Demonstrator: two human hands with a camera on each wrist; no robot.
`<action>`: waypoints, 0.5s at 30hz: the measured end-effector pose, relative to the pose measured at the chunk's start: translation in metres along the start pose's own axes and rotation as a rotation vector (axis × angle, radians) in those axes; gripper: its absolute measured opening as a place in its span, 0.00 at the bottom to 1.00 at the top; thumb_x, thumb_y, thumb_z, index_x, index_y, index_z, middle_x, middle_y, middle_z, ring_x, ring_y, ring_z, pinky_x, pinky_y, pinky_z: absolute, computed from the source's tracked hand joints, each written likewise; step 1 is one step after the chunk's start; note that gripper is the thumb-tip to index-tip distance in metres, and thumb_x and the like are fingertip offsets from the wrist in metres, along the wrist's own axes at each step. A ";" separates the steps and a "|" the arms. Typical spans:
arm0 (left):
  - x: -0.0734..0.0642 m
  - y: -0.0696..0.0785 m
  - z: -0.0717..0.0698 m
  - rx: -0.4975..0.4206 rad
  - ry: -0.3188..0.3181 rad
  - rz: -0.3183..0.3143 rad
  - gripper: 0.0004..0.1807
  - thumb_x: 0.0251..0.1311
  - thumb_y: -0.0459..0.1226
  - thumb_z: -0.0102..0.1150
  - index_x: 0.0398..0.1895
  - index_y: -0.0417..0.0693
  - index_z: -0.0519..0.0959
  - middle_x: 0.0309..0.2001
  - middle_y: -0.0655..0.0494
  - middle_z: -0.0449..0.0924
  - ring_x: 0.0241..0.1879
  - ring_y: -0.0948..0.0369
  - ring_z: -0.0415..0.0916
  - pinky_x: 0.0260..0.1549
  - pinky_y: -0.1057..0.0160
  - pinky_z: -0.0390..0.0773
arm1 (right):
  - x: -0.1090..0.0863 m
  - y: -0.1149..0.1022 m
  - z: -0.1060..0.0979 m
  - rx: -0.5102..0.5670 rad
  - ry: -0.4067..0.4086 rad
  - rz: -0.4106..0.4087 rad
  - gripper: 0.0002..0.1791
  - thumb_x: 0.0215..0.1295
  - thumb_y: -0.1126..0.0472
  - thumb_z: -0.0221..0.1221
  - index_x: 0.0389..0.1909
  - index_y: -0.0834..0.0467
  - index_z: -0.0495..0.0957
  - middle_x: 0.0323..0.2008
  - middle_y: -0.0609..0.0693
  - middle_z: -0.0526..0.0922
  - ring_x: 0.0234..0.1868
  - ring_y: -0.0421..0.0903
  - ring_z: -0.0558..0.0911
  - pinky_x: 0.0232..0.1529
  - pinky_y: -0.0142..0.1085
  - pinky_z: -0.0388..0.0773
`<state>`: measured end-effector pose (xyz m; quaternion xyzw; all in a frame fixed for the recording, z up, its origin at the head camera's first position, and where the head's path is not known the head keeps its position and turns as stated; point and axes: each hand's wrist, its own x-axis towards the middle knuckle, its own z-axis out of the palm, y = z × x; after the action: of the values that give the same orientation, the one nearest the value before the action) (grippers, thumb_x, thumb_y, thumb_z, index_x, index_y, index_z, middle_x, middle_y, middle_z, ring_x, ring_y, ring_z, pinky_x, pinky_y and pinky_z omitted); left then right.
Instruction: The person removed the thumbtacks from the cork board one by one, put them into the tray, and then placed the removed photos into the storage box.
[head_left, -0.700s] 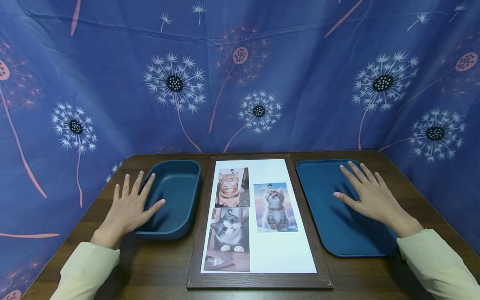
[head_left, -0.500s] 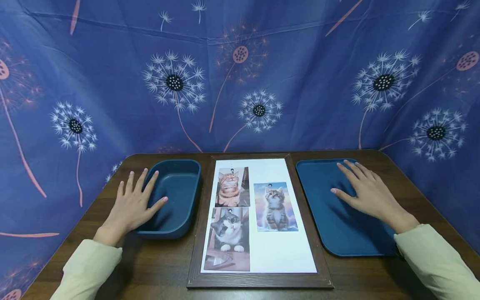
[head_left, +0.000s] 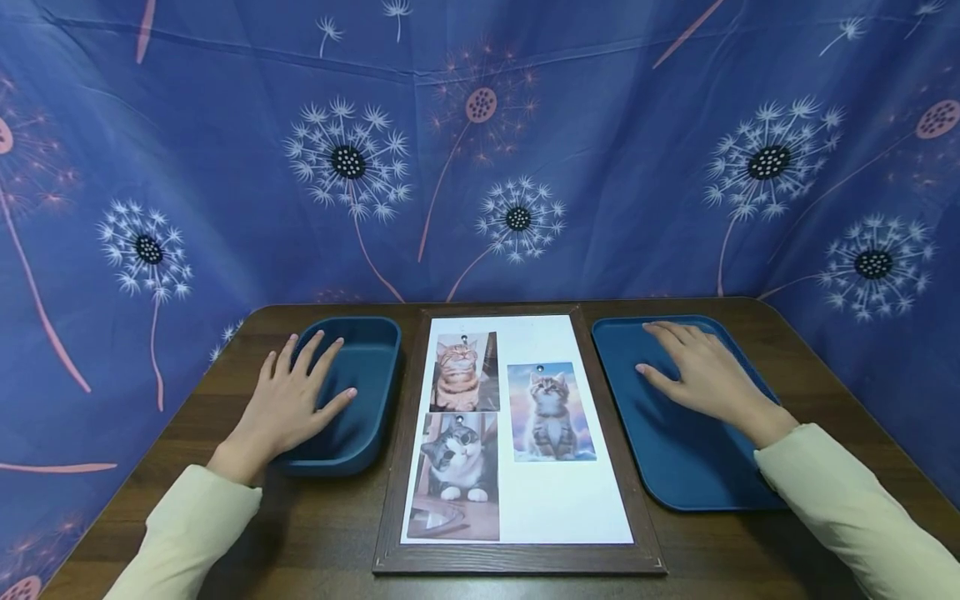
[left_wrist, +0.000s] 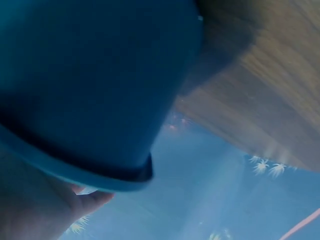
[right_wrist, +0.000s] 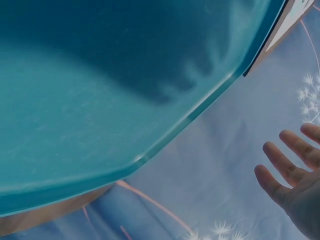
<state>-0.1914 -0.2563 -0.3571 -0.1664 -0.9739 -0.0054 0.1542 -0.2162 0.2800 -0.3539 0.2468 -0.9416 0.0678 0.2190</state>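
Observation:
My left hand (head_left: 288, 404) hovers with spread fingers over the left side of a deep blue bin (head_left: 360, 392). Nothing is in its grasp, and the left wrist view shows the bin's outer wall (left_wrist: 95, 90) close by. Over the flat blue tray (head_left: 697, 475) is my right hand (head_left: 701, 375), fingers extended and holding nothing; its shadow falls on the tray in the right wrist view. Between them lies a brown-framed white board (head_left: 555, 508). It bears an orange cat photo (head_left: 457, 375), a grey-and-white cat photo (head_left: 459, 475) and a tabby kitten photo (head_left: 552, 417), each with a small pin at its top.
Everything stands on a dark wooden table (head_left: 315, 533). A blue cloth with dandelion prints (head_left: 600, 233) hangs right behind the table's back edge and along both sides. The bin and tray flank the board's frame (head_left: 517, 564) closely.
Both hands have moved inward: the left one to the right over the bin, the right one to the left over the tray. The bin, board, photos and tray have stayed put.

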 end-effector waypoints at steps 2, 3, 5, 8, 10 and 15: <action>0.002 0.003 0.000 0.004 0.001 0.010 0.42 0.56 0.62 0.47 0.71 0.56 0.50 0.69 0.42 0.51 0.66 0.37 0.45 0.58 0.33 0.48 | 0.003 -0.002 0.002 0.004 0.009 -0.023 0.33 0.54 0.52 0.62 0.58 0.66 0.68 0.54 0.66 0.73 0.52 0.65 0.71 0.48 0.61 0.66; 0.003 0.005 -0.001 0.005 0.001 0.014 0.42 0.56 0.62 0.47 0.71 0.56 0.51 0.69 0.42 0.51 0.66 0.38 0.46 0.58 0.33 0.48 | 0.004 -0.003 0.004 0.007 0.009 -0.031 0.33 0.54 0.52 0.62 0.57 0.66 0.68 0.53 0.66 0.73 0.52 0.65 0.72 0.48 0.61 0.67; 0.005 0.008 -0.001 0.009 -0.005 0.021 0.42 0.56 0.63 0.46 0.71 0.56 0.51 0.69 0.43 0.51 0.66 0.38 0.46 0.59 0.34 0.48 | 0.007 -0.006 0.006 0.007 -0.001 -0.039 0.32 0.54 0.53 0.62 0.57 0.66 0.68 0.53 0.65 0.74 0.51 0.65 0.73 0.48 0.61 0.67; 0.007 0.013 -0.001 0.012 -0.015 0.036 0.42 0.56 0.63 0.45 0.71 0.56 0.51 0.69 0.43 0.51 0.66 0.38 0.47 0.59 0.34 0.49 | 0.010 -0.011 0.009 0.006 -0.022 -0.046 0.31 0.55 0.52 0.61 0.56 0.65 0.69 0.52 0.65 0.74 0.51 0.64 0.74 0.48 0.60 0.68; 0.008 0.016 -0.001 0.018 -0.018 0.048 0.42 0.56 0.64 0.44 0.71 0.56 0.51 0.69 0.43 0.52 0.67 0.38 0.47 0.59 0.35 0.50 | 0.013 -0.013 0.011 0.005 -0.033 -0.051 0.31 0.55 0.52 0.61 0.56 0.65 0.69 0.52 0.64 0.75 0.51 0.63 0.74 0.48 0.60 0.68; 0.009 0.024 0.001 0.020 -0.023 0.068 0.42 0.56 0.64 0.43 0.70 0.57 0.52 0.69 0.44 0.52 0.67 0.39 0.48 0.59 0.36 0.52 | 0.019 -0.019 0.015 0.015 -0.047 -0.068 0.30 0.55 0.52 0.61 0.56 0.64 0.70 0.52 0.64 0.76 0.51 0.62 0.75 0.48 0.59 0.69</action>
<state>-0.1921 -0.2304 -0.3558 -0.1979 -0.9694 0.0117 0.1449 -0.2275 0.2512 -0.3582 0.2820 -0.9369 0.0615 0.1971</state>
